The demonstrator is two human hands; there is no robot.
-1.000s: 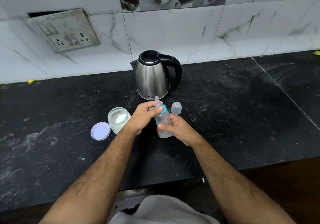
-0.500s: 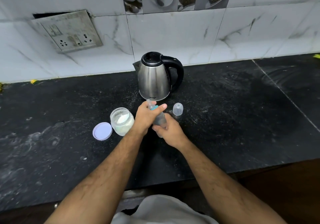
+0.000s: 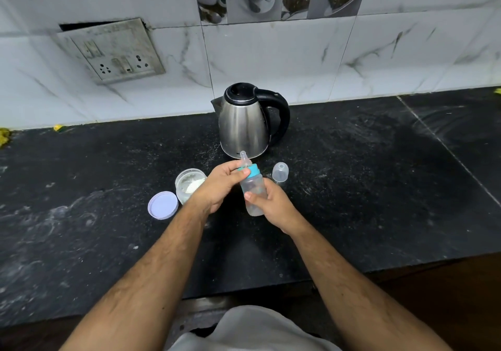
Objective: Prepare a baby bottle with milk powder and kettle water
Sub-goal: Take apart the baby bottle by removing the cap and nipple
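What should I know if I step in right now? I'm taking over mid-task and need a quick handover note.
Left hand: grips the teal collar of the baby bottle.
Right hand: holds the bottle body, tilted, above the counter.
Kettle: behind, lid shut. Powder jar: open, its lid beside it. Clear bottle cap: off, on the counter.
Done: teat and collar on. Bottle contents unclear.
Left: confirm contents, then cap it.

No legible text found.
A small dark mark sits low on the kettle (image 3: 244, 125) body, too blurred to read; no other lettering, numbers or signs can be made out.
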